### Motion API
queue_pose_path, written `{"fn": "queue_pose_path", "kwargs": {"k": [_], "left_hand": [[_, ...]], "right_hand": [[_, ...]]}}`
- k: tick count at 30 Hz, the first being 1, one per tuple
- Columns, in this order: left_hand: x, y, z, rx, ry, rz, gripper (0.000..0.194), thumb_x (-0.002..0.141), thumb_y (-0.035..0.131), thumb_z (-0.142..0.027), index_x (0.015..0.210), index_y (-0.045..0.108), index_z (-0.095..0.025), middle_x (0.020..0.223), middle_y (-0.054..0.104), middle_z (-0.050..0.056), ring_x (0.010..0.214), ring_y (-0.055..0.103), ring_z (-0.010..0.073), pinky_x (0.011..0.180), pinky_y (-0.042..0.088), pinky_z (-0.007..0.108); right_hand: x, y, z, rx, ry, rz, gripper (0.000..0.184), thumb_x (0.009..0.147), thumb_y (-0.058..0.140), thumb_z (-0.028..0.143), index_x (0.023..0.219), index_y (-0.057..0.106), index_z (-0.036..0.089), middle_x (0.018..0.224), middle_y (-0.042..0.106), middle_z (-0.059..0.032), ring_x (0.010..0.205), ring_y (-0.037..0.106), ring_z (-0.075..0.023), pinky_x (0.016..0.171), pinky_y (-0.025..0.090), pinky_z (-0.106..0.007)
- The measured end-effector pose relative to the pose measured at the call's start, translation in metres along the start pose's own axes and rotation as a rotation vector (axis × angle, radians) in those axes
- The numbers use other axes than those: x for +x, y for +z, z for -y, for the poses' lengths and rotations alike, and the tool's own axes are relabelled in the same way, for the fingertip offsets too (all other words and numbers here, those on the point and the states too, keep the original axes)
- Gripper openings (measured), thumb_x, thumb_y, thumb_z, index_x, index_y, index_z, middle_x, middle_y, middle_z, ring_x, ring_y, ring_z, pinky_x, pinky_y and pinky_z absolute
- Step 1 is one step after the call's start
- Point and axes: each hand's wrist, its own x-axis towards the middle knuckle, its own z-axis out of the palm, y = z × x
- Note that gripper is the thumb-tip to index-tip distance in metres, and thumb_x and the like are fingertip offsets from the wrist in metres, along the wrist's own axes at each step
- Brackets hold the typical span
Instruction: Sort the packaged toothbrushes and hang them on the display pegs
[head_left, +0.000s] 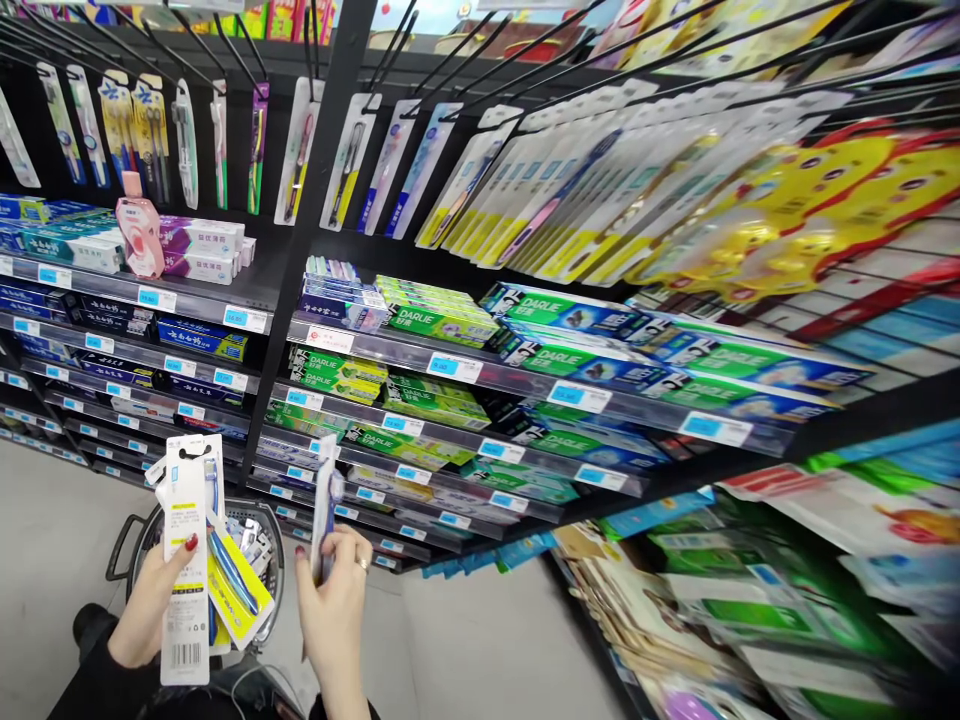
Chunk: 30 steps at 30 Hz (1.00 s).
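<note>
My left hand [142, 610] is closed on several packaged toothbrushes [184, 560], at the lower left of the head view. The front pack shows its printed white back with a barcode; behind it a yellow-and-white pack with a blue toothbrush fans out to the right. To the right, my right hand [339, 590] pinches another toothbrush pack [324, 505], held upright and seen nearly edge-on, with blue showing through it. Below and behind both hands stands a dark basket [279, 570] holding many small packs, partly hidden by the left hand's toothbrushes.
Hanging toothbrush packs [577, 190] line hooks across the top of a black shelf rack. Toothpaste boxes [442, 325] fill the shelves below, with price tags [454, 367] along the edges. A pink bottle [140, 230] stands at left. Green packs [757, 560] are at lower right. Grey floor [480, 640] lies below.
</note>
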Motion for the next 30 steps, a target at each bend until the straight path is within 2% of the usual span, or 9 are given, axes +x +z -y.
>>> {"fn": "queue_pose_path", "kwargs": {"k": [3,6,8,11,13,15,20,24,30], "left_hand": [[0.003,-0.001,0.003,0.036,0.011,0.02,0.049,0.061,0.073,-0.03,0.103,0.059,-0.01,0.087,0.071,0.014,0.091,0.062,0.0336,0.068,0.054,0.039],[0.004,-0.004,0.002,0.073,-0.015,0.073,0.047,0.062,0.073,-0.032,0.101,0.06,-0.01,0.086,0.071,0.015,0.09,0.063,0.0333,0.07,0.053,0.04],[0.005,-0.006,0.002,0.103,-0.029,0.111,0.044,0.063,0.071,-0.033,0.099,0.06,-0.011,0.088,0.07,0.014,0.088,0.063,0.0327,0.07,0.053,0.041],[0.006,-0.009,0.002,0.151,-0.013,0.131,0.038,0.063,0.071,-0.033,0.093,0.061,-0.011,0.087,0.071,0.013,0.082,0.065,0.032,0.067,0.052,0.039],[0.006,-0.009,0.004,0.183,0.005,0.136,0.036,0.063,0.072,-0.032,0.09,0.062,-0.01,0.083,0.071,0.013,0.078,0.066,0.0316,0.066,0.052,0.038],[0.004,-0.008,0.007,0.169,0.005,0.155,0.037,0.063,0.072,-0.031,0.092,0.062,-0.01,0.083,0.071,0.013,0.079,0.066,0.0317,0.067,0.052,0.038],[-0.008,-0.004,0.014,-0.051,-0.083,0.178,0.045,0.065,0.07,-0.033,0.105,0.057,-0.016,0.099,0.068,0.011,0.099,0.059,0.0299,0.083,0.048,0.041],[-0.013,-0.002,0.013,-0.044,-0.097,0.172,0.051,0.061,0.073,-0.033,0.106,0.058,-0.016,0.102,0.067,0.012,0.104,0.056,0.0296,0.089,0.044,0.04],[-0.008,-0.001,0.012,0.041,-0.056,0.205,0.036,0.066,0.069,-0.032,0.097,0.063,-0.016,0.097,0.069,0.01,0.096,0.061,0.028,0.083,0.048,0.038]], "right_hand": [[0.004,0.0,0.005,-0.383,-0.114,-0.063,0.01,0.072,0.056,0.027,0.075,0.051,0.019,0.116,0.038,-0.0161,0.082,0.052,-0.0259,0.065,0.04,-0.038],[0.007,-0.002,0.009,-0.468,-0.14,-0.004,0.012,0.073,0.056,0.03,0.078,0.05,0.02,0.109,0.042,-0.0143,0.09,0.05,-0.029,0.07,0.04,-0.039],[0.007,-0.005,0.011,-0.39,-0.081,0.1,0.012,0.074,0.055,0.03,0.08,0.049,0.021,0.097,0.048,-0.0092,0.087,0.051,-0.0263,0.07,0.041,-0.037],[0.005,-0.008,0.014,-0.112,0.048,0.335,0.013,0.078,0.05,0.03,0.087,0.05,0.022,0.087,0.055,-0.0042,0.077,0.055,-0.0212,0.066,0.044,-0.032],[0.003,-0.004,0.016,0.088,0.115,0.485,0.021,0.081,0.046,0.032,0.099,0.05,0.023,0.092,0.058,-0.0045,0.076,0.058,-0.0203,0.063,0.046,-0.03],[-0.002,0.005,0.016,0.193,0.122,0.545,0.03,0.082,0.046,0.033,0.111,0.046,0.024,0.103,0.057,-0.0054,0.085,0.058,-0.021,0.069,0.047,-0.031],[-0.019,0.033,0.013,0.045,0.011,0.423,0.045,0.082,0.049,0.029,0.126,0.038,0.026,0.124,0.047,-0.0064,0.115,0.044,-0.023,0.094,0.037,-0.037],[-0.029,0.044,0.012,-0.008,-0.005,0.421,0.044,0.084,0.046,0.029,0.127,0.04,0.027,0.123,0.045,-0.0066,0.117,0.04,-0.0227,0.097,0.034,-0.038],[-0.022,0.04,0.0,0.139,0.058,0.454,0.033,0.085,0.038,0.024,0.113,0.054,0.027,0.117,0.044,-0.0056,0.113,0.042,-0.0208,0.094,0.036,-0.035]]}}
